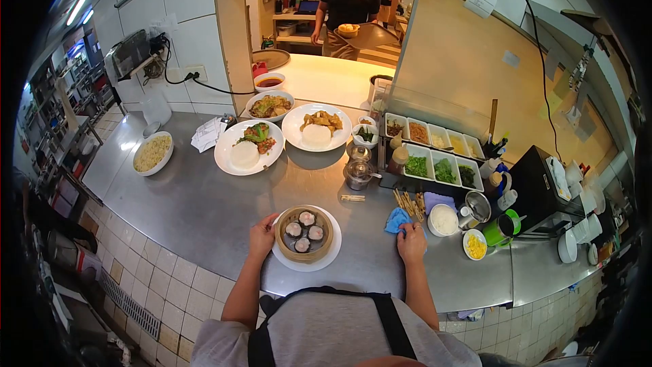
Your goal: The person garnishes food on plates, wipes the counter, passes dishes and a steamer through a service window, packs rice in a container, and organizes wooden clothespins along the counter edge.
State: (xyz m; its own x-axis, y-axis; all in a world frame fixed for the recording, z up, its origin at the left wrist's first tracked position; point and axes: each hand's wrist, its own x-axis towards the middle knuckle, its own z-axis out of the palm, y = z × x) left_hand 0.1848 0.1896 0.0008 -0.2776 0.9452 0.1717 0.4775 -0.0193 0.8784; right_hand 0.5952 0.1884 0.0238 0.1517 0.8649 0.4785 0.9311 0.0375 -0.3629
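A round bamboo steamer (280, 239) with several pale, pink-topped dumplings (307, 219) sits on a white plate (331, 256) near the counter's front edge. At the left rim of plate and steamer is my left hand (261, 238), its fingers curled against the plate's edge. My right hand (411, 243) is farther right on the steel, fingers closed at the lower edge of a crumpled blue cloth (396, 220). Its fingertips are partly hidden. A white bowl of white food (444, 220) and a small bowl of yellow pieces (475, 245) stand right of that hand.
Two plates of rice and cooked food, the left plate (224, 158) and right plate (295, 134), stand behind. A fried rice bowl (153, 155) is at left. Topping tubs (445, 170), glass jars (360, 173) and clothespins (409, 204) lie right. Beyond the hatch, a person (346, 7) holds a tray (375, 36).
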